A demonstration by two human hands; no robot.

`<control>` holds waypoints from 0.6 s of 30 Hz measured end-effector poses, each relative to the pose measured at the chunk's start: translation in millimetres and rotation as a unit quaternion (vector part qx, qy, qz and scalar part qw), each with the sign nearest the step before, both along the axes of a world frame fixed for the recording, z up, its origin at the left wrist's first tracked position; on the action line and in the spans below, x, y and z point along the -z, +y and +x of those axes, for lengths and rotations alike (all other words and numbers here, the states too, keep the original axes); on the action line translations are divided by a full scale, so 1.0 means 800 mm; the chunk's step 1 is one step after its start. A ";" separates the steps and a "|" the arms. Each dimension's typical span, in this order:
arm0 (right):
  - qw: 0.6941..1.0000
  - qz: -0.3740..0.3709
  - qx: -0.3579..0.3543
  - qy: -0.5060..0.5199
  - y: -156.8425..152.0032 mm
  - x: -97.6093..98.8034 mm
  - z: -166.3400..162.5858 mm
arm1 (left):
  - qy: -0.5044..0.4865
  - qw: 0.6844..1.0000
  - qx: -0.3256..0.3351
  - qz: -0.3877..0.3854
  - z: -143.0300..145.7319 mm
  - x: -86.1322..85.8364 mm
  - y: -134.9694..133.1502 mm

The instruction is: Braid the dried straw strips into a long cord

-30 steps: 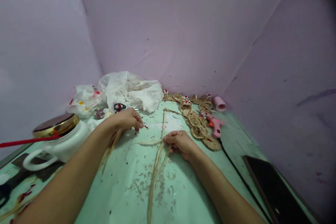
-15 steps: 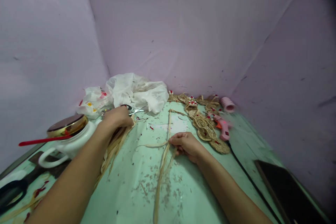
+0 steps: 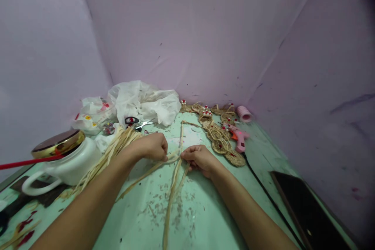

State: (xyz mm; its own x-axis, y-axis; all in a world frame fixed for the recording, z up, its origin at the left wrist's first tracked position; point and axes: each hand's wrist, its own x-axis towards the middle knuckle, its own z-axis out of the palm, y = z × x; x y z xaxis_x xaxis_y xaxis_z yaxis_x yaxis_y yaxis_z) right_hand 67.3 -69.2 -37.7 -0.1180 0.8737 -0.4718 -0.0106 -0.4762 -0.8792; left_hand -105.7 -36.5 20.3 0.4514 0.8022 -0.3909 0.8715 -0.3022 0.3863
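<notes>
Apparently light and soft, the pale fibre strands [image 3: 168, 218] lay on the green table [image 3: 140, 218], best held at their meeting point, where the right hand [image 3: 200, 160] pinched; the left hand [image 3: 152, 146] gripped another strand [image 3: 140, 179].

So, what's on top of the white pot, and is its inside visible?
The white pot has a round gold-rimmed object with a dark top over its mouth; a red stick crosses in front. Its inside is covered from view.
</notes>
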 end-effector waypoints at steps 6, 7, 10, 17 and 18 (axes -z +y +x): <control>1.000 0.001 -0.003 0.005 0.000 0.000 0.001 | -0.093 0.995 -0.007 0.019 0.019 0.021 -0.002; 1.000 0.002 -0.003 0.009 0.000 0.000 0.001 | -0.113 0.993 -0.014 0.019 0.020 0.025 -0.001; 1.000 0.002 -0.004 0.018 0.001 0.001 0.002 | -0.138 0.990 -0.035 0.003 0.025 0.040 0.001; 0.998 0.022 -0.010 -0.052 0.001 0.002 0.002 | -0.033 0.992 -0.051 0.111 0.032 0.056 -0.003; 0.997 0.031 -0.013 -0.069 0.001 0.002 0.003 | -0.020 0.992 -0.046 0.120 0.033 0.054 -0.005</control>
State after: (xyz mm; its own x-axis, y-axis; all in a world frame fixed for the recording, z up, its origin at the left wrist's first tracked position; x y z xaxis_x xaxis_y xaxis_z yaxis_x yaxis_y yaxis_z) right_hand 69.8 -68.6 -39.3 -0.0793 0.8994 -0.4299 0.1240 -0.4190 -0.8995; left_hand -79.2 -40.3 -23.3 0.3836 0.9082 -0.1674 0.8846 -0.3094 0.3488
